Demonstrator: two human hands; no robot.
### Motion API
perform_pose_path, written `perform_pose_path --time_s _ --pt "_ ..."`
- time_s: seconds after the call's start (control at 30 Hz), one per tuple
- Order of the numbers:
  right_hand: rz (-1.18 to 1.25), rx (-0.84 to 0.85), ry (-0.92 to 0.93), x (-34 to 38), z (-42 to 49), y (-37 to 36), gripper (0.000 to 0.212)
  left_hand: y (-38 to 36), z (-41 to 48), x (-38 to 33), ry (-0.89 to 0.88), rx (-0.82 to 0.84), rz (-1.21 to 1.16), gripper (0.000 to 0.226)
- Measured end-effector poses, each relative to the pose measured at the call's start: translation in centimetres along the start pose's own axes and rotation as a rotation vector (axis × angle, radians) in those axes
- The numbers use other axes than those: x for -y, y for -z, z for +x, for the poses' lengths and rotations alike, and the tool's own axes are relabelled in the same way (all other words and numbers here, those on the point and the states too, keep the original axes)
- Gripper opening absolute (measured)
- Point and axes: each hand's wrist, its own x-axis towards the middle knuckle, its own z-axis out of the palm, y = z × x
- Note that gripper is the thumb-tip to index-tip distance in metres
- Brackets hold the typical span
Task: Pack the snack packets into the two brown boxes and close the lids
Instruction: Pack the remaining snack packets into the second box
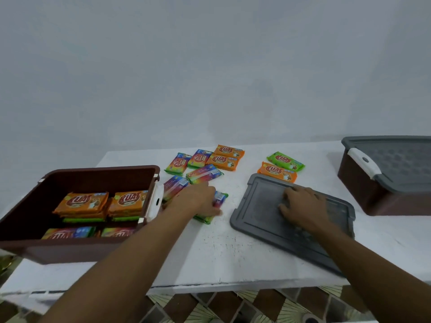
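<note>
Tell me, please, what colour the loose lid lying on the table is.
Grey; the loose lid shows best in the head view, flat under the right hand.

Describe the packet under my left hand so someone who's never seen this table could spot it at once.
Start at the white table, in the gap between the open brown box and the loose grey lid. The packet lies there under the left hand, nearest the table's front edge. Unlike the other loose packets farther back, it is the only one a hand covers.
</note>
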Motion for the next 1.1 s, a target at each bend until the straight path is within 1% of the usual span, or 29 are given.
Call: perform_pose_path --time_s 0.03,0.07,0.1,0.23,0.3,0.33,0.37,0.4,0.43,0.47,0.53,0.57,0.6,0.63,0.7,0.73,0.77,0.83,0.87,0.93,1.0,1.07,1.1 --pt "0.007 -0.013 0.030 0.6 -0.1 -0.1 0.032 -0.7 0.0 -0.5 -0.003 -0.019 0.015 0.067" --pt "0.030 -0.026 0.082 1.4 0.1 0.0 0.033 -1.2 0.0 -0.7 -0.003 -0.054 0.014 0.069" --pt "0.062 -0.028 0.136 2.2 0.1 0.2 0.035 -1.3 0.0 -0.8 -0.009 -0.085 -0.013 0.067" --pt "0.158 0.033 0.295 5.7 0.8 1.3 0.052 -0.6 -0.1 -0.7 0.058 -0.106 -0.363 0.044" --pt "0.232 0.045 0.332 7.5 1.3 1.7 0.060 -0.1 -0.1 -0.7 0.084 -0.194 -0.451 0.024" --pt "0.296 0.062 0.333 8.3 1.5 1.9 0.064 0.1 0.0 -0.6 0.087 -0.244 -0.489 0.016" --pt "0.387 0.087 0.324 9.0 1.8 2.1 0.068 0.4 0.1 -0.4 0.081 -0.266 -0.554 0.012" --pt "0.502 0.114 0.308 9.6 2.0 2.3 0.068 0.6 0.1 -0.3 0.058 -0.251 -0.640 0.013" --pt "0.610 0.141 0.298 10.0 2.3 2.5 0.062 0.9 0.0 -0.1 0.027 -0.213 -0.727 0.016" --pt "0.685 0.155 0.301 10.2 2.5 2.7 0.051 1.0 0.1 0.0 0.002 -0.175 -0.820 0.019" --pt "0.747 0.160 0.304 10.1 3.3 2.9 0.030 1.1 0.5 0.3 0.015 -0.163 -0.954 0.022" --pt "0.772 0.172 0.288 9.8 3.6 2.9 0.026 1.0 0.8 0.5 0.046 -0.181 -0.962 0.025" --pt "0.800 0.182 0.259 9.3 3.8 2.8 0.025 0.9 1.2 0.8 0.097 -0.198 -0.889 0.031" --pt "0.829 0.184 0.220 8.7 4.1 2.7 0.025 0.6 1.7 1.3 0.158 -0.191 -0.723 0.042" --pt "0.870 0.149 0.124 7.5 4.6 2.3 0.025 -0.3 2.1 2.0 0.277 -0.043 -0.365 0.063" --pt "0.881 0.121 0.082 7.0 4.7 2.2 0.025 -0.7 2.0 2.0 0.309 0.059 -0.259 0.066" --pt "0.894 0.098 0.043 6.6 4.8 2.2 0.025 -1.1 2.0 1.9 0.310 0.143 -0.193 0.063" --pt "0.933 0.074 -0.011 6.0 4.9 2.3 0.024 -1.7 2.2 1.5 0.256 0.237 -0.109 0.054" --pt "0.951 0.070 -0.023 5.7 5.0 2.3 0.023 -1.9 2.4 1.2 0.211 0.253 -0.073 0.054" --pt "0.967 0.074 -0.032 5.3 5.0 2.1 0.025 -2.2 2.4 0.7 0.117 0.216 -0.055 0.069" --pt "0.992 0.077 -0.049 5.1 5.1 1.9 0.029 -2.0 1.9 0.1 0.054 0.085 -0.101 0.088" --pt "1.048 0.090 -0.086 4.9 5.2 1.8 0.031 -1.7 1.9 0.3 0.078 -0.043 -0.222 0.094" --pt "1.083 0.099 -0.109 4.9 5.2 1.8 0.031 -1.5 2.0 0.7 0.099 -0.060 -0.261 0.090"
